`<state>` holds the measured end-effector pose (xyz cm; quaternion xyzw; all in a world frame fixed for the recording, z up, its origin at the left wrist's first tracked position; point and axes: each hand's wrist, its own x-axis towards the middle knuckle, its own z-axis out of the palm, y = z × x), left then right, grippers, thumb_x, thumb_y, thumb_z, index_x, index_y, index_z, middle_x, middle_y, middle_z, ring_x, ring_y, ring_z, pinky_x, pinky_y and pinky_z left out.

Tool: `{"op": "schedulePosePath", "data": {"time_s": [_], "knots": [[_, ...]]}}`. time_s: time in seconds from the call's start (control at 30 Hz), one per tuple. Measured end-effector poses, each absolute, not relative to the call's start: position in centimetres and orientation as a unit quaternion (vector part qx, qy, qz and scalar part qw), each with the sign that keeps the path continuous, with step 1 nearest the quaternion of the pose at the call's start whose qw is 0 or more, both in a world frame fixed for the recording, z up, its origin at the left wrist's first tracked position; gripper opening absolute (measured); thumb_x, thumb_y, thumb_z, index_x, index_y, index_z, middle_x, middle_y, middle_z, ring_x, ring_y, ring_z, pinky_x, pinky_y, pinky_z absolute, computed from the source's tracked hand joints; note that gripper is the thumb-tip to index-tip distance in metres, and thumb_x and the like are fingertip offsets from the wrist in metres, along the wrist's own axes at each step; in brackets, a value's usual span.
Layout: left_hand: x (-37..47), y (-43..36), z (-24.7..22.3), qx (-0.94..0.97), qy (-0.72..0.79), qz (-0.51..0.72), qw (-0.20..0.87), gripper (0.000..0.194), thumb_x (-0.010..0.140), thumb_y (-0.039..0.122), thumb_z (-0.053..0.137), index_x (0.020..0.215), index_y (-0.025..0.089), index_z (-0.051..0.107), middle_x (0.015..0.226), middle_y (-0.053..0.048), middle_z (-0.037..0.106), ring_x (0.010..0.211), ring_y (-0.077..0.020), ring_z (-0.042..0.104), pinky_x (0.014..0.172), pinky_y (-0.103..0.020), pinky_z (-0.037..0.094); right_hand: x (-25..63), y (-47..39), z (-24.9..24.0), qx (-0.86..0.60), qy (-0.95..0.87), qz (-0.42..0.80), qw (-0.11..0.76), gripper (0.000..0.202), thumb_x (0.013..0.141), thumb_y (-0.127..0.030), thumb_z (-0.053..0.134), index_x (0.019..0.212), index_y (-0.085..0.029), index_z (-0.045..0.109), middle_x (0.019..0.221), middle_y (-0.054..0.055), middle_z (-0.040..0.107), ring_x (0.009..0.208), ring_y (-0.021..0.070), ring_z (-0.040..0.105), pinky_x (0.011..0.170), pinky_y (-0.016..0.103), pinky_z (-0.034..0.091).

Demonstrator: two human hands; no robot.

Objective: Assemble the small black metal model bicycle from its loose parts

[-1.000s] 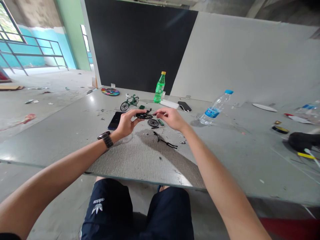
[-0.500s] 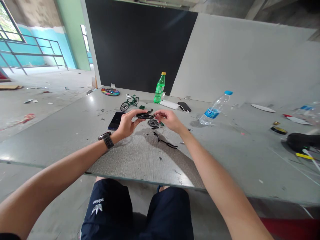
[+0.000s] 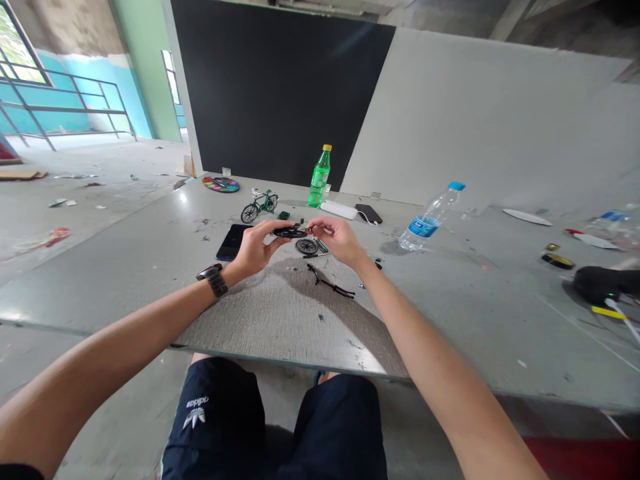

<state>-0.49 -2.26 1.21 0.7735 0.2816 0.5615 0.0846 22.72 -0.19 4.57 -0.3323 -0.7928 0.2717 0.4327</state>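
Note:
A small black bicycle part with a wheel (image 3: 290,232) is held level above the table by my left hand (image 3: 257,248), thumb below and fingers on top. My right hand (image 3: 337,239) is pinched at the part's right end; what sits between its fingertips is too small to make out. Just below on the table lie a loose spoked wheel (image 3: 307,247) and a small green piece (image 3: 323,247). Nearer to me are thin curved black parts (image 3: 337,289). An assembled green model bicycle (image 3: 260,205) stands behind my left hand.
A phone (image 3: 231,241) lies by my left hand. Behind are a paint palette (image 3: 221,184), a green bottle (image 3: 319,177), a white power bank (image 3: 339,209) and a black phone (image 3: 369,213). A clear water bottle (image 3: 431,217) and tape (image 3: 557,261) are to the right.
My right hand has shifted slightly left along the black part. Small dark pieces beside my right wrist show more. My left hand stays nearly still.

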Motion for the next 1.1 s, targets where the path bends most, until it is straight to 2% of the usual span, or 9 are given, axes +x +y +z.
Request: {"op": "schedulePosePath", "data": {"time_s": [0.2, 0.43, 0.6, 0.8, 1.1], "knots": [[-0.9, -1.6, 0.8, 0.763, 0.293, 0.571, 0.080, 0.029, 0.093, 0.030, 0.069, 0.121, 0.023, 0.070, 0.116, -0.009, 0.076, 0.106, -0.0220, 0.072, 0.097, -0.042, 0.056, 22.5, -0.7, 5.5, -0.344, -0.813, 0.200, 0.425, 0.028, 0.096, -0.046, 0.058, 0.097, -0.023, 0.074, 0.102, 0.007, 0.074, 0.093, 0.0213, 0.067, 0.080, 0.037, 0.053], [-0.7, -2.2, 1.1, 0.780, 0.272, 0.559, 0.078, 0.027, 0.095, 0.027, 0.067, 0.122, 0.023, 0.069, 0.118, -0.009, 0.075, 0.108, -0.0214, 0.071, 0.097, -0.040, 0.056, 24.1, 0.2, 5.1, -0.389, -0.821, 0.138, 0.394, 0.023, 0.096, -0.035, 0.056, 0.098, -0.023, 0.075, 0.099, 0.007, 0.075, 0.089, 0.0216, 0.066, 0.080, 0.038, 0.050], [-0.7, -2.3, 1.1, 0.780, 0.277, 0.556, 0.075, 0.028, 0.095, 0.027, 0.067, 0.122, 0.023, 0.069, 0.117, -0.009, 0.076, 0.107, -0.0218, 0.072, 0.095, -0.040, 0.056, 23.3, 0.0, 4.7, -0.386, -0.823, 0.165, 0.383, 0.028, 0.096, -0.043, 0.056, 0.099, -0.022, 0.075, 0.103, 0.008, 0.075, 0.091, 0.0227, 0.067, 0.079, 0.038, 0.051], [-0.6, -2.4, 1.2, 0.775, 0.281, 0.561, 0.077, 0.028, 0.095, 0.028, 0.066, 0.123, 0.023, 0.069, 0.117, -0.009, 0.076, 0.106, -0.0212, 0.072, 0.094, -0.039, 0.057, 22.7, 0.3, 3.9, -0.378, -0.795, 0.233, 0.414, 0.039, 0.093, -0.056, 0.059, 0.099, -0.020, 0.073, 0.092, 0.008, 0.075, 0.085, 0.0216, 0.067, 0.080, 0.037, 0.052], [-0.4, -2.2, 1.1, 0.770, 0.285, 0.562, 0.099, 0.028, 0.094, 0.029, 0.068, 0.121, 0.023, 0.070, 0.116, -0.007, 0.077, 0.105, -0.0214, 0.073, 0.095, -0.039, 0.056, 22.5, 0.3, 3.4, -0.361, -0.779, 0.275, 0.433, 0.041, 0.089, -0.059, 0.063, 0.098, -0.021, 0.073, 0.097, 0.008, 0.075, 0.089, 0.0212, 0.068, 0.085, 0.038, 0.052]]}}
